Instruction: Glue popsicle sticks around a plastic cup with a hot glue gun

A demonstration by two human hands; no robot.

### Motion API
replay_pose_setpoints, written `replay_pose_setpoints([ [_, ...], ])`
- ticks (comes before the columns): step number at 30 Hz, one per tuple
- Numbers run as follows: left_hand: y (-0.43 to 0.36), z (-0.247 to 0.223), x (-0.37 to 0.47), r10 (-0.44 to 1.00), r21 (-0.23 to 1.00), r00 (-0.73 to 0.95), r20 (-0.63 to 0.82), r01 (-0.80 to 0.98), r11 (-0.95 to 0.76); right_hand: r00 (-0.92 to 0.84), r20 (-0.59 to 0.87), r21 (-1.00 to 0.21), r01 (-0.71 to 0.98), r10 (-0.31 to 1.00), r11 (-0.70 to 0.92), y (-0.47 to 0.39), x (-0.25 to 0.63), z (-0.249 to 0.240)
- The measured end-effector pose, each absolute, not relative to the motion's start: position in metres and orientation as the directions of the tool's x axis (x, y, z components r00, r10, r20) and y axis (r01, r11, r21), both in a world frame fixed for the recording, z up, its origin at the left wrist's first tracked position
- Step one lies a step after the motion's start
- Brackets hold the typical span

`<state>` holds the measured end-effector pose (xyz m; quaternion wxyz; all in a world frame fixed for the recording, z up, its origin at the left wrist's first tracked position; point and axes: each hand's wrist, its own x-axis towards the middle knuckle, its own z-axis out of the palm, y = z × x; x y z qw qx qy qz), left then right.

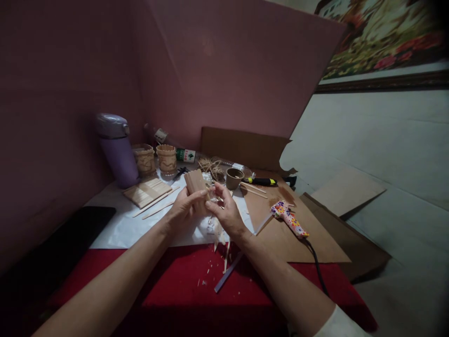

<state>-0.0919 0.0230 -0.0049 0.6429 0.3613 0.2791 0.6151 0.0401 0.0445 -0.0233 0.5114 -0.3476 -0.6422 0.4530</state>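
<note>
My left hand [185,205] is wrapped round a small piece made of light wooden sticks [195,181], held tilted over the white sheet [119,229]. At the right side of this piece is my right hand [224,208], its thumb and fingers pinched together; what they hold, if anything, is too small to make out. Wood scraps [218,231] lie below the hands. Left of them is a stack of craft sticks [147,192] with loose sticks beside it. A small brown cup [234,179] stands just beyond my right hand.
A purple bottle [121,157] and two decorated cups [166,158] stand at the back left. Plastic bottles lie behind. On cardboard [315,243] at the right lie a flowered glue gun [289,219] with a black cord and a black-yellow tool [261,181].
</note>
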Motion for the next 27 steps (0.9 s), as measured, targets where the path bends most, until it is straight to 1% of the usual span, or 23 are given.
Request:
replay_pose_setpoints([
  [4,0.024,-0.005,-0.092,0.993,0.830,0.090,0.080,-0.558,-0.016,-0.249,0.360,-0.929,-0.007,0.899,0.370,0.045,0.040,-0.023],
  [9,0.026,-0.004,-0.093,0.997,0.842,0.042,0.068,-0.539,-0.035,-0.248,0.383,-0.919,-0.001,0.890,0.395,0.043,0.040,-0.022],
  [13,0.025,-0.003,-0.092,0.994,0.824,0.082,0.074,-0.566,-0.014,-0.241,0.391,-0.917,-0.016,0.888,0.399,0.043,0.041,-0.021],
  [18,0.018,0.000,-0.089,0.987,0.772,0.156,0.047,-0.632,0.064,-0.234,0.396,-0.915,-0.017,0.888,0.403,0.041,0.041,-0.020],
  [23,0.016,0.002,-0.088,0.983,0.748,0.181,0.035,-0.657,0.095,-0.238,0.385,-0.921,-0.036,0.892,0.388,0.041,0.039,-0.022],
  [25,0.016,0.003,-0.089,0.982,0.747,0.187,0.008,-0.655,0.118,-0.227,0.393,-0.916,-0.017,0.891,0.400,0.040,0.039,-0.022],
  [27,0.017,0.002,-0.091,0.982,0.749,0.186,-0.017,-0.648,0.136,-0.199,0.446,-0.885,0.047,0.873,0.463,0.038,0.040,-0.020],
])
